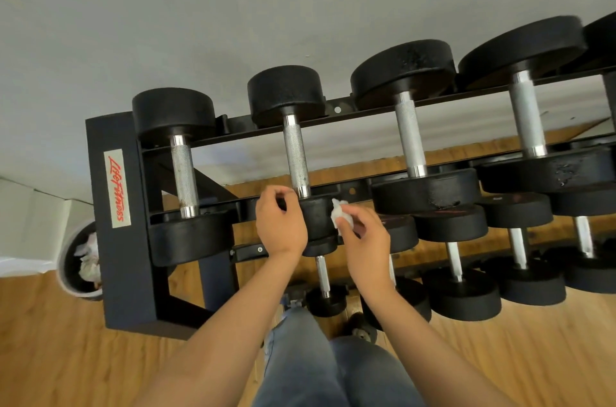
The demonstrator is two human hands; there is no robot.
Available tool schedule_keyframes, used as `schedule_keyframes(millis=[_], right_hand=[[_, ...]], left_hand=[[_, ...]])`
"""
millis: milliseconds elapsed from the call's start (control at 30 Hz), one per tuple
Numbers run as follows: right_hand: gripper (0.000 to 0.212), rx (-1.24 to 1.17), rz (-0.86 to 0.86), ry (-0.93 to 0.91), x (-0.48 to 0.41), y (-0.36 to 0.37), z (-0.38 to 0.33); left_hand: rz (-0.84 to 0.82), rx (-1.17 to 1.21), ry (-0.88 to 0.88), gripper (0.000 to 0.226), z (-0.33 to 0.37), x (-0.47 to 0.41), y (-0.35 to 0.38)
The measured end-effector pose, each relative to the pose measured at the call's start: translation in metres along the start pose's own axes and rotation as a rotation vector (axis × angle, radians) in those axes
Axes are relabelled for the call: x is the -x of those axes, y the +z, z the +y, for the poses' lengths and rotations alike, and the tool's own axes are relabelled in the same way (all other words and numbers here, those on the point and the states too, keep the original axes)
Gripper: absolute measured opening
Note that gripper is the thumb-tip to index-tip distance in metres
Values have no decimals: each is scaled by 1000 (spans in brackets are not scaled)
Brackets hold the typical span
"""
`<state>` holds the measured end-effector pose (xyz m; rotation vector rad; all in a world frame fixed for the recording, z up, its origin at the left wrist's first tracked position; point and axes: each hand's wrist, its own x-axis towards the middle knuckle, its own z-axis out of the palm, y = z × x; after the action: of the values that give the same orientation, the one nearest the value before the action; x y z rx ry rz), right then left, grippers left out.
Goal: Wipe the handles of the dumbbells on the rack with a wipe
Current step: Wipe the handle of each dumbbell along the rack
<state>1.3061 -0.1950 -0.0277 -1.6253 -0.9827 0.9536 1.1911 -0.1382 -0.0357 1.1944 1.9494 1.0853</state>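
A black rack (120,240) carries a top row of black dumbbells with knurled steel handles. My right hand (365,236) pinches a crumpled white wipe (339,211) just right of the near head of the second dumbbell (296,160). My left hand (280,223) hovers with loosely curled fingers at the left of that same head, below its handle, holding nothing. The first dumbbell's handle (184,173) lies to the left, the third dumbbell's handle (410,136) and the fourth dumbbell's handle (528,113) to the right.
A lower tier holds several smaller dumbbells (463,276). A round bin (81,260) with crumpled wipes stands on the wooden floor left of the rack. A grey wall rises behind. My jeans-clad knees (333,370) are close to the rack.
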Motion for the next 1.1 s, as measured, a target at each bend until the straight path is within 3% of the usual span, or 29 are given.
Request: schedule_keyframes(millis=[367, 1100], right_hand=[[23, -3, 22, 84, 1, 3, 17], [33, -88, -228, 111, -29, -3, 42]], left_hand=[[6, -28, 4, 15, 1, 0, -1], [-7, -27, 16, 17, 3, 1, -1]])
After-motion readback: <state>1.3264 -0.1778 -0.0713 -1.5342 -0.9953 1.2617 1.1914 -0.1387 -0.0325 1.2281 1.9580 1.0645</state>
